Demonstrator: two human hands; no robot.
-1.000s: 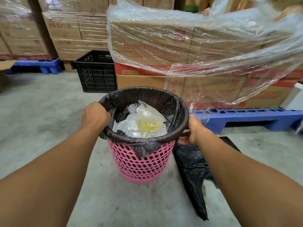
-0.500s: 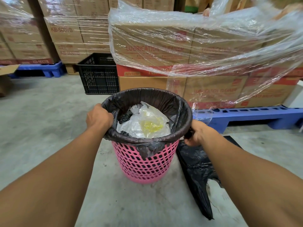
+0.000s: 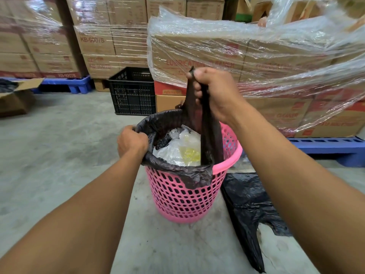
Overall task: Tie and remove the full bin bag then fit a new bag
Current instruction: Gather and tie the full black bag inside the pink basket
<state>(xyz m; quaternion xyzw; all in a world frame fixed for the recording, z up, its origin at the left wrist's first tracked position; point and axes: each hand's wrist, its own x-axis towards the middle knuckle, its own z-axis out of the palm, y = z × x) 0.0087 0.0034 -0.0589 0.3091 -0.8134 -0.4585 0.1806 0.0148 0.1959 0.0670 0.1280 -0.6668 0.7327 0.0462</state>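
Nearest, a spare black bag [image 3: 248, 210] lies flat on the floor [image 3: 59, 155] beside the pink bin [image 3: 183, 198]; left hand [image 3: 132, 141] is fisted on the bin bag [image 3: 177, 171] at its left rim, right hand [image 3: 215, 93] above clenches its stretched handle; wrapped boxes [image 3: 237, 56] stand behind

Warehouse: shrink-wrapped cartons [image 3: 94, 44], pallets [image 3: 327, 149].

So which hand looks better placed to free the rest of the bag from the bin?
Probably the left hand: it grips the bag where it wraps the bin rim. The right hand already holds its side stretched up.
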